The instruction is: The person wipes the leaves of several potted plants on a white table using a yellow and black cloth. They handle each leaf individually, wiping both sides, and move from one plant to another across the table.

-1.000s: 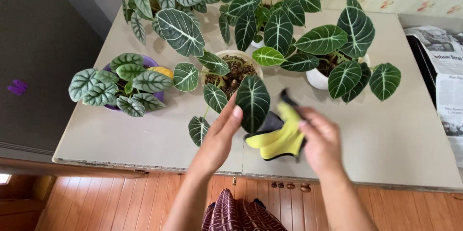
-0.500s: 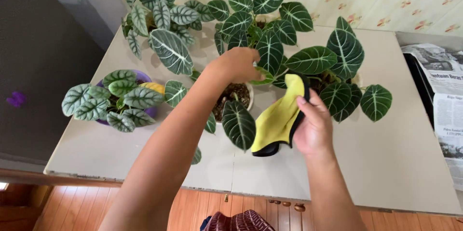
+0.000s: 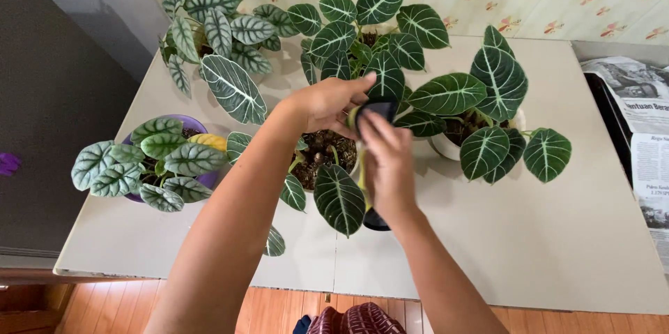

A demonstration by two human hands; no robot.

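My left hand [image 3: 322, 102] reaches over the middle potted plant [image 3: 322, 153] and cups a small pale green leaf from behind, fingers curled around it. My right hand [image 3: 387, 165] presses a yellow and black cloth [image 3: 380, 108] against that leaf; a dark corner of the cloth hangs below my wrist. A large dark leaf with white veins [image 3: 339, 198] of the same plant hangs just under my hands.
A grey table [image 3: 557, 236] holds several potted plants: one in a purple pot [image 3: 174, 125] at left, one at back left [image 3: 209, 20], one at back centre [image 3: 369, 20], one in a white pot [image 3: 446, 147] at right. Newspaper [image 3: 641, 139] lies at right.
My right hand has moved up and left with the cloth onto the small leaf held by my left hand. The cloth, earlier spread open showing yellow, is now mostly hidden under my hand.
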